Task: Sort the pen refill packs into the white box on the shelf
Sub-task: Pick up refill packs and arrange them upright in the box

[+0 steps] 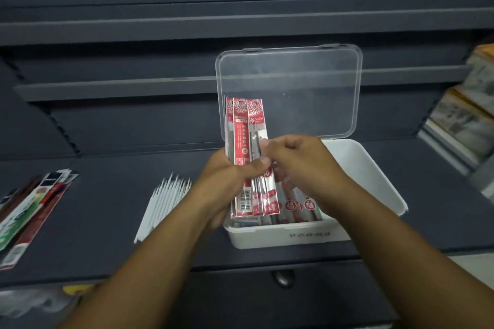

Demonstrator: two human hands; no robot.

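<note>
A white box (374, 181) stands on the dark shelf, its clear lid (294, 88) propped open behind it. More red-and-silver packs (299, 207) lie inside the box along its near left side. My left hand (227, 176) is shut on a fan of red pen refill packs (242, 141), held upright over the box's left end. My right hand (299, 160) pinches the rightmost pack of that fan between thumb and fingers.
A row of loose white refills (165, 200) lies on the shelf left of the box. Mixed packs (29, 211) are piled at the far left. Stacked printed goods (465, 115) fill the right shelf. A drawer front with a round pull (283, 278) sits below.
</note>
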